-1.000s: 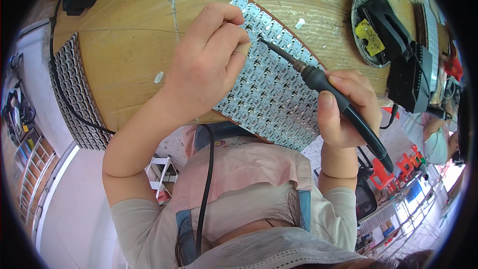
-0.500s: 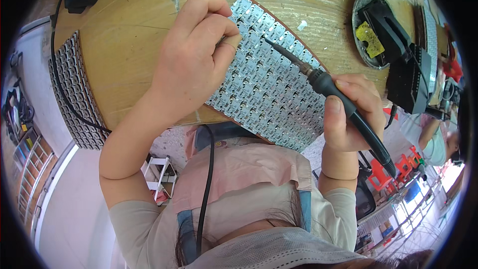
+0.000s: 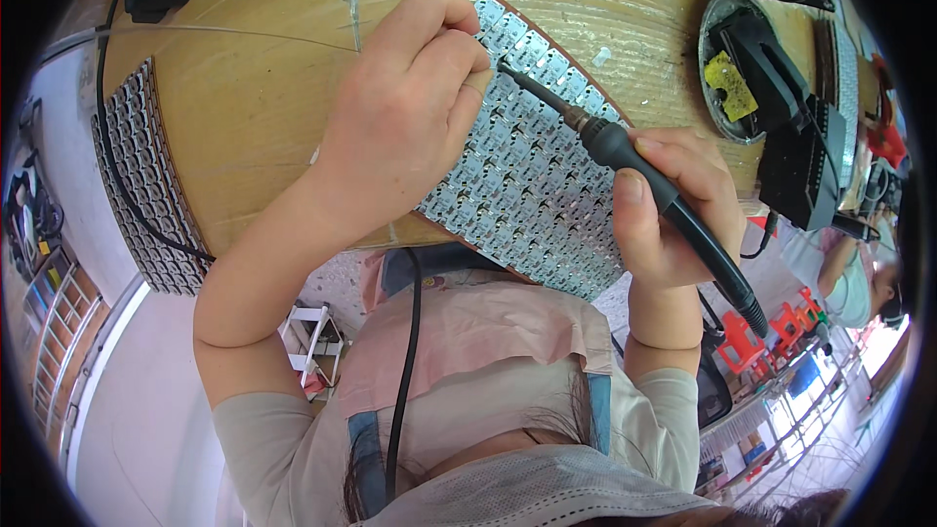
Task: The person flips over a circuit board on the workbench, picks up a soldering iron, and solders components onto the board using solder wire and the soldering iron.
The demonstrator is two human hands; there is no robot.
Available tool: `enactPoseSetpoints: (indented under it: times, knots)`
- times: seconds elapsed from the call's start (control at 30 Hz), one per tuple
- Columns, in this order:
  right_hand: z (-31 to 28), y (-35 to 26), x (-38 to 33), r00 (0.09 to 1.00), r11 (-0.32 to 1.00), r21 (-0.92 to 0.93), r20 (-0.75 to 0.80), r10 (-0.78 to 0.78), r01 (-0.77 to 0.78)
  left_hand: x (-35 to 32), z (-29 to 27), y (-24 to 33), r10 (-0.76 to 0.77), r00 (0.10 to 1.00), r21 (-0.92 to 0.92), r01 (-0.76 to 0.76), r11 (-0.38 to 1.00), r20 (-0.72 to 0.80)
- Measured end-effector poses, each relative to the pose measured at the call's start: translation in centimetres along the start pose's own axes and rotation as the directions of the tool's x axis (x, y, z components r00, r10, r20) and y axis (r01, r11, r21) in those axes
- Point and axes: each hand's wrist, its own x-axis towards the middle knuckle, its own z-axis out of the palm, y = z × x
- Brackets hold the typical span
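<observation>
A soldering iron [image 3: 619, 149] with a black handle is held in my right hand [image 3: 683, 200], fingers wrapped round its grip. Its dark tip points up and left, meeting the far left part of a panel of small silvery circuit boards [image 3: 532, 176], close to my left fingertips. My left hand [image 3: 395, 112] is closed in a pinch over the panel's left edge. A thin solder wire [image 3: 273, 36] runs in from the left to this hand; the end between the fingers is hidden. The panel lies slanted on the wooden table, its near corner jutting past the edge.
Another panel of small boards [image 3: 151, 181] lies at the table's left, crossed by a black cable [image 3: 132, 200]. At the right are a metal dish [image 3: 705, 73] with a yellow sponge [image 3: 729, 85] and a black iron stand [image 3: 766, 54]. A person [image 3: 847, 278] is at far right.
The iron's tip has shifted left and slightly up, closer to my left fingers. My left hand has moved slightly right, and the solder wire now shows stretched out to the left.
</observation>
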Motion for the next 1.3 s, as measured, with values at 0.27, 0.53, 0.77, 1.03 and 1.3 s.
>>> enactPoseSetpoints:
  times: [0.27, 0.53, 0.77, 1.03, 1.3]
  knots:
    - [-1.0, -0.3, -0.2, 1.000, 0.999, -0.032, -0.020, -0.004, 0.003, 0.3, -2.0, -0.2, 0.163, 0.984, 0.295, -0.135, 0.946, -0.072]
    - [0.1, -0.1, 0.2, 1.000, 0.999, -0.032, -0.019, 0.016, -0.017, -0.6, -1.6, -0.9, -0.270, 0.963, -0.126, 0.267, 0.956, -0.010]
    - [0.9, 0.1, 0.7, 0.999, 0.999, -0.009, -0.034, 0.030, -0.030, -0.3, -1.1, -1.5, -0.044, 0.997, 0.001, 0.044, 0.999, -0.070]
    - [1.3, -0.1, 0.9, 1.000, 1.000, -0.017, -0.007, 0.011, -0.011, -0.4, -1.1, -1.7, -0.025, 0.997, 0.009, 0.025, 1.000, -0.072]
    - [0.4, -0.3, 0.9, 0.999, 1.000, -0.031, -0.039, 0.003, -0.004, -0.4, -1.7, -1.8, -0.081, 0.992, -0.015, 0.080, 0.997, -0.095]
